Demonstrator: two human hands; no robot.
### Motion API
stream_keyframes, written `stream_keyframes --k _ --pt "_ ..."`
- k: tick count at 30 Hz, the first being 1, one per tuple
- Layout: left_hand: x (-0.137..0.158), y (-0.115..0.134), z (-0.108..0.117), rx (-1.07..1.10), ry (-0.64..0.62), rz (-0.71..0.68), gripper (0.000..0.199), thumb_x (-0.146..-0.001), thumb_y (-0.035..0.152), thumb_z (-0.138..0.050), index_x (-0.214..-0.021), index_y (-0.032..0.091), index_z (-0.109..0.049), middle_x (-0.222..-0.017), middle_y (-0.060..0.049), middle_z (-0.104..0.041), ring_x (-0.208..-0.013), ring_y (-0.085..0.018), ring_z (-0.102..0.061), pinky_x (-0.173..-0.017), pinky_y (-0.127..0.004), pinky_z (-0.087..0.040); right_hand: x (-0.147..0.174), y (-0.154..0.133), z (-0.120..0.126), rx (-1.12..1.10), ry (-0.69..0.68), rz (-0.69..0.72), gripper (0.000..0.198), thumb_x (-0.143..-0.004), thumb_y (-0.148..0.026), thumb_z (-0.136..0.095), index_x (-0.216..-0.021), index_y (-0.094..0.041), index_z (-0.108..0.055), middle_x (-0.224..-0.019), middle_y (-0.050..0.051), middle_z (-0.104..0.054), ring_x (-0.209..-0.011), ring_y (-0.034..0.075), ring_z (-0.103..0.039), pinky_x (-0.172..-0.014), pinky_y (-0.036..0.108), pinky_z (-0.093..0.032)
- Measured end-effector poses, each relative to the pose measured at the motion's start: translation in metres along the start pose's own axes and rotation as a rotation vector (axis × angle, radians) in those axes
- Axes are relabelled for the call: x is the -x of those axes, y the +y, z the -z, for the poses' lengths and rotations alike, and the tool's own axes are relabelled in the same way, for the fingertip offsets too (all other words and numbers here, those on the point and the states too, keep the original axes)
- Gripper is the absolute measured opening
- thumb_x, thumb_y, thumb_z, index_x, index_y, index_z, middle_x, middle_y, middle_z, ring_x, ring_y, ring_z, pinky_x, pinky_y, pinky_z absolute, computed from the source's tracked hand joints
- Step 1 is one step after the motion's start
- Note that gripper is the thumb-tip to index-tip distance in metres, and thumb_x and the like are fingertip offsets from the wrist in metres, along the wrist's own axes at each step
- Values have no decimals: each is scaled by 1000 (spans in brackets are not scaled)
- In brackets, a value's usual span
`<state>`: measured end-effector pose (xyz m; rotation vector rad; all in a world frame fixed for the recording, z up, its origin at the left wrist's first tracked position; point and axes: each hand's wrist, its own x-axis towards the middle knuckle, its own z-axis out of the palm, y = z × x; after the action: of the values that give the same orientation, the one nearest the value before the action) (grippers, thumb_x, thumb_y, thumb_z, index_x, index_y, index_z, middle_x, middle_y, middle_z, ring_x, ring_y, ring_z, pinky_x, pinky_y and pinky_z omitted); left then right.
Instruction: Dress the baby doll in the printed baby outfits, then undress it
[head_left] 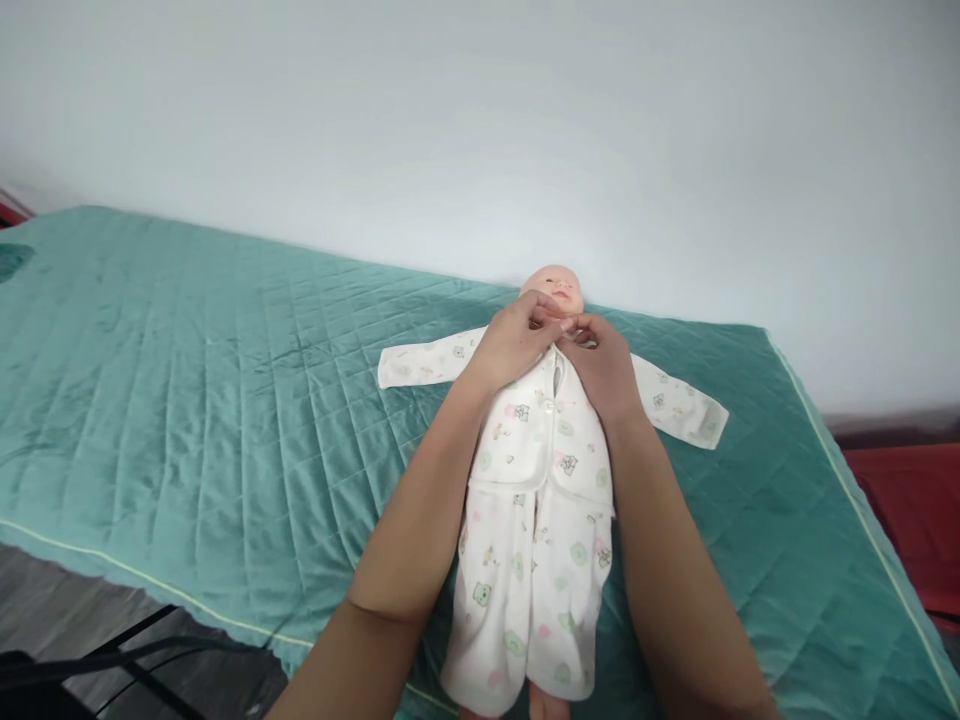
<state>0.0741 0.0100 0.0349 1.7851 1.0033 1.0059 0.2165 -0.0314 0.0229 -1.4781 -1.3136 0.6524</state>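
A baby doll (564, 286) lies on its back with its head toward the wall. It wears a white printed baby jacket (517, 440) and matching trousers (491, 600), its sleeves spread out to both sides. At the collar, just below the doll's chin, my left hand (521, 340) pinches the jacket's edge. Close beside it, my right hand (600, 360) has its fingertips pinched on the same neckline. The fingertips of both hands nearly meet; whether a button is between them is hidden. Lower on the jacket front, a button (549, 407) shows at the opening.
A green quilted cover (225, 400) lies under the doll, with a pale piped edge. A plain white wall (450, 130) rises directly behind. At the right stands something red (911, 510). Dark thin bars (127, 640) and grey floor show at the lower left.
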Motion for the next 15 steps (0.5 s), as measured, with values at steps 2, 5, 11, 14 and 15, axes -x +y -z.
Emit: stream_keyframes --k 2,5,11,14,15 --pt "0 3 0 -29 23 45 23 -85 23 -66 -108 20 -63 -93 -3 -72 -92 -17 -67 -83 -29 -50 0 -1 -1 11 4 -10 15 -76 -31 -68 -87 -22 -67 -93 2 -67 -81 16 -53 -79 33 -44" --pt "0 1 0 -19 38 63 27 -82 13 -64 -108 21 -65 -91 -3 -71 -90 -17 -66 -83 -30 -50 1 0 -2 5 6 -14 14 -76 -30 -69 -87 -22 -66 -92 2 -67 -80 16 -53 -77 33 -43" --pt "-2 -8 4 12 -5 30 34 -78 8 -60 -108 21 -67 -94 -2 -70 -78 -14 -64 -76 -28 -50 1 1 -1 -34 8 8 14 -73 -26 -69 -86 -22 -65 -91 1 -68 -78 15 -54 -79 33 -46" --pt "-2 -4 5 -77 31 42 33 -76 5 -59 -104 20 -69 -95 -3 -70 -81 -15 -64 -80 -30 -50 1 1 -2 -57 17 22 18 -72 -23 -68 -90 -22 -65 -92 1 -67 -78 15 -54 -80 33 -47" --pt "-2 -3 5 -110 43 33 32 -76 4 -58 -102 19 -70 -95 -3 -70 -84 -16 -64 -84 -31 -50 1 1 -2 -67 18 31 20 -72 -22 -67 -92 -22 -65 -92 1 -67 -78 15 -55 -80 33 -47"
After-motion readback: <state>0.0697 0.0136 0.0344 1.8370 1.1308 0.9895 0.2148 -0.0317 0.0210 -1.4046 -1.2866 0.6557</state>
